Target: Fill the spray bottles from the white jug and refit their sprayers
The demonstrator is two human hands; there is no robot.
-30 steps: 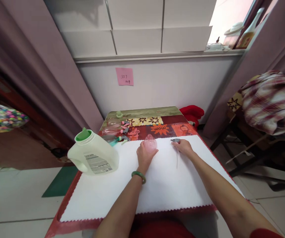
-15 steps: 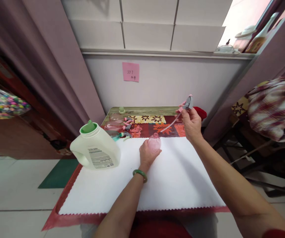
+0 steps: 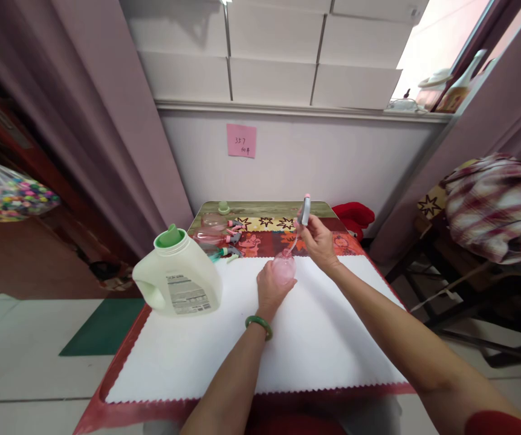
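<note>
My left hand (image 3: pixel 270 289) is wrapped round a small clear pink bottle (image 3: pixel 283 266) that stands on the white cloth (image 3: pixel 251 338). My right hand (image 3: pixel 320 241) holds a grey and pink spray head (image 3: pixel 306 209) above the bottle, its thin tube hanging down to the bottle's mouth. A green bangle sits on my left wrist.
A large pale green jug (image 3: pixel 179 280) with a green cap stands at the cloth's left. Behind the cloth lie several small spray bottles (image 3: pixel 217 237) on a patterned mat. A green lid (image 3: pixel 223 208) rests at the table's far edge. A chair with a plaid cloth (image 3: pixel 491 199) stands to the right.
My right hand picked the spray head up from the cloth, raised it, then brought it left over the pink bottle. My left hand kept hold of the bottle.
</note>
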